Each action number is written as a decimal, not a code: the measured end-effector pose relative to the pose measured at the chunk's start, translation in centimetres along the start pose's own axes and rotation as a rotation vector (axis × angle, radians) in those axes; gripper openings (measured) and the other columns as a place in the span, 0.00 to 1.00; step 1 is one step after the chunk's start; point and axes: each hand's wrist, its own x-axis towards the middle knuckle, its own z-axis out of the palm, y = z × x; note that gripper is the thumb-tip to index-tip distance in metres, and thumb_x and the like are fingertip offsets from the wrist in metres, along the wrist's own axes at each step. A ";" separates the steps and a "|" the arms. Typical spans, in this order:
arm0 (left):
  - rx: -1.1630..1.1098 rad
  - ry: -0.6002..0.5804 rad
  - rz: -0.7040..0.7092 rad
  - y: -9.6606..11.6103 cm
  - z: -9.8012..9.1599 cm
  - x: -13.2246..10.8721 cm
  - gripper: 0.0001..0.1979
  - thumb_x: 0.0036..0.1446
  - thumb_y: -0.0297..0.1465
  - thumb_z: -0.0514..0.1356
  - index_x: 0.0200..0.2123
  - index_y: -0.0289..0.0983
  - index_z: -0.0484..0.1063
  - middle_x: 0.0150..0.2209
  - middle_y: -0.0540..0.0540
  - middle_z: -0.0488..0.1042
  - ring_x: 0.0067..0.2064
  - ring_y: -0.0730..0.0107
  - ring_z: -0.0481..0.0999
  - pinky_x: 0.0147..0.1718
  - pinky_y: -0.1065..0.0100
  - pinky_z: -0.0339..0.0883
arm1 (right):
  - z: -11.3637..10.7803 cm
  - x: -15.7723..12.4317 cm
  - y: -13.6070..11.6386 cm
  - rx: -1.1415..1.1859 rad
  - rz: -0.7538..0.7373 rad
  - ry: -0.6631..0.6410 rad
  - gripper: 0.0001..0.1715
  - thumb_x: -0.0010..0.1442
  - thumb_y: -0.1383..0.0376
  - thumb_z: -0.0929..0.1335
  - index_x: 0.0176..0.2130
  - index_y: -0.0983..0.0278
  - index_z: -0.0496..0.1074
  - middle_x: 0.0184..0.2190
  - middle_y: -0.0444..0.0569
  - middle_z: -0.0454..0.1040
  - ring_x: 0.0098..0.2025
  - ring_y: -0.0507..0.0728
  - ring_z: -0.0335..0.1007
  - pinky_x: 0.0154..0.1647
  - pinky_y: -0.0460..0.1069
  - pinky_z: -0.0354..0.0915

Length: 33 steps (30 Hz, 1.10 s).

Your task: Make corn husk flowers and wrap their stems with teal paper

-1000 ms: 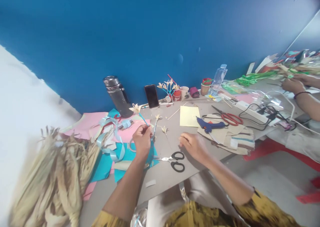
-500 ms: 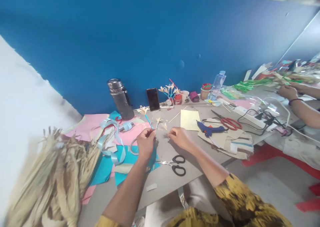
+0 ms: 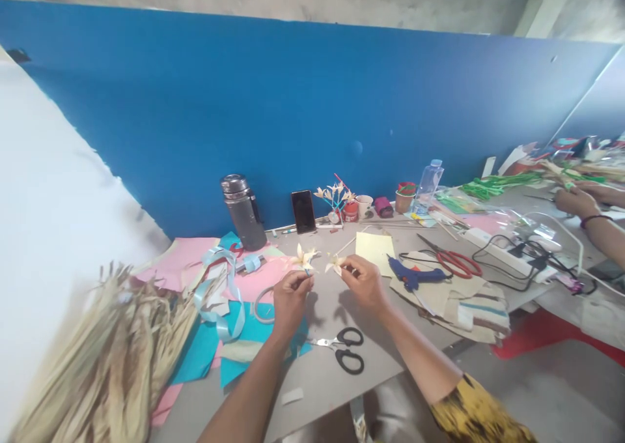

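My left hand (image 3: pixel 291 303) is closed in a pinch on the short blue stem of a pale husk flower (image 3: pixel 303 258), whose petals spread above the fingers. To its right, a second small pale flower (image 3: pixel 334 264) is pinched between the fingertips of my right hand (image 3: pixel 364 283). The two flowers are close together but apart. Below the hands, black-handled scissors (image 3: pixel 342 348) lie on the grey table (image 3: pixel 336 391). Blue paper (image 3: pixel 200 335) and a grey ring, perhaps a tape roll (image 3: pixel 260 307), lie by my left wrist.
Dried corn husks (image 3: pixel 97 358) heap at the left. A flask (image 3: pixel 245 215), a phone (image 3: pixel 303 212) and a small flower arrangement (image 3: pixel 336 199) stand along the blue wall. Rightward are yellow paper (image 3: pixel 375 251), a glue gun (image 3: pixel 415 273), red-handled scissors (image 3: pixel 459 264), a power strip (image 3: pixel 502 251) and another person's hand (image 3: pixel 576 202).
The view has tilted upward. My left hand's flower is now lower, near the fingers, with its petals facing me. My right hand has turned, bringing its small flower up beside the other.
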 end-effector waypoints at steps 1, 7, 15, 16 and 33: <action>-0.006 -0.002 0.006 -0.1 0.0 0.0 0.06 0.47 0.33 0.64 0.25 0.37 0.78 0.24 0.50 0.74 0.29 0.69 0.71 0.32 0.68 0.64 | 0.1 0.1 -0.1 0.022 0.013 0.002 0.10 0.61 0.61 0.67 0.31 0.63 0.75 0.29 0.47 0.75 0.29 0.53 0.67 0.28 0.46 0.61; -0.052 0.000 -0.007 -0.9 0.0 0.2 0.08 0.47 0.35 0.66 0.27 0.37 0.79 0.25 0.49 0.75 0.29 0.68 0.72 0.32 0.68 0.65 | 0.8 0.1 0.0 0.073 0.098 0.001 0.15 0.59 0.56 0.70 0.26 0.64 0.72 0.26 0.45 0.72 0.25 0.51 0.63 0.25 0.45 0.59; -0.040 -0.003 -0.008 -1.4 0.3 0.0 0.06 0.48 0.34 0.66 0.27 0.37 0.79 0.28 0.47 0.77 0.31 0.66 0.74 0.34 0.66 0.67 | 1.5 -0.9 1.2 0.097 0.187 -0.042 0.16 0.58 0.55 0.69 0.27 0.64 0.71 0.23 0.42 0.68 0.22 0.50 0.58 0.24 0.45 0.58; -0.036 -0.006 -0.008 -1.4 0.3 0.0 0.07 0.48 0.34 0.66 0.27 0.37 0.79 0.28 0.47 0.77 0.32 0.66 0.74 0.34 0.66 0.67 | 1.6 -1.0 1.4 0.102 0.193 -0.043 0.16 0.58 0.55 0.69 0.27 0.64 0.72 0.23 0.43 0.68 0.22 0.50 0.58 0.24 0.45 0.59; 0.029 -0.038 -0.015 -1.0 0.6 -0.4 0.06 0.48 0.33 0.64 0.28 0.38 0.79 0.27 0.47 0.78 0.32 0.65 0.75 0.36 0.65 0.68 | 1.4 -1.8 2.3 0.062 0.173 -0.009 0.10 0.59 0.60 0.68 0.33 0.64 0.76 0.27 0.45 0.76 0.23 0.51 0.66 0.26 0.46 0.64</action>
